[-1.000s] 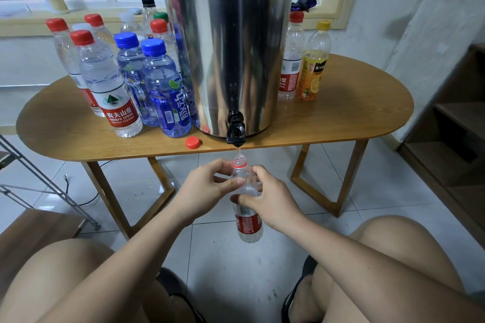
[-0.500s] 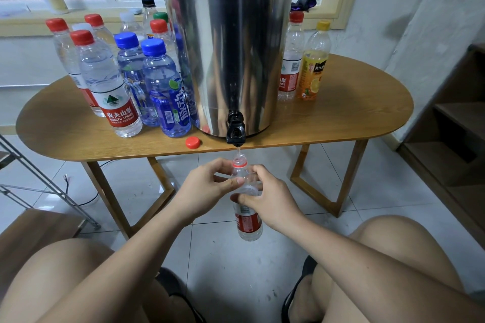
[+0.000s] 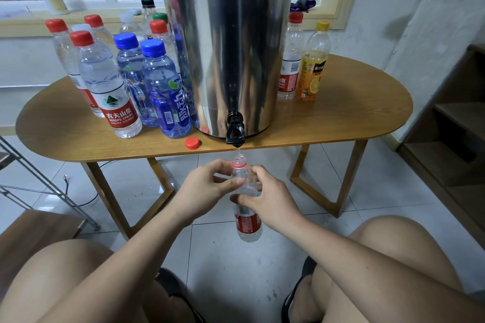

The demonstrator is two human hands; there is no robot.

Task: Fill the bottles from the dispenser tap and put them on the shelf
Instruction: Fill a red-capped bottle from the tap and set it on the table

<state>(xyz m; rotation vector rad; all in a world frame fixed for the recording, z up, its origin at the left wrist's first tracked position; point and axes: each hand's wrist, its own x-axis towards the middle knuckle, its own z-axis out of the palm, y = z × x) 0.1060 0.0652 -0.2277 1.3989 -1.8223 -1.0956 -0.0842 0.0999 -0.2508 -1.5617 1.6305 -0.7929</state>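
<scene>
A clear bottle (image 3: 248,223) with a red label hangs uncapped below the table edge, its mouth right under the black tap (image 3: 235,131) of the steel dispenser (image 3: 225,42). A thin stream of water falls from the tap into it. My left hand (image 3: 207,189) pinches the bottle's shoulder from the left, and my right hand (image 3: 267,202) grips its upper body from the right. Its red cap (image 3: 192,143) lies on the wooden table (image 3: 328,123) left of the tap.
Several capped bottles (image 3: 115,92) with red and blue caps stand left of the dispenser. A red-capped bottle (image 3: 290,60) and an orange juice bottle (image 3: 312,65) stand to its right. A wooden shelf (image 3: 451,139) is at the right wall, a metal rack (image 3: 39,181) at the left.
</scene>
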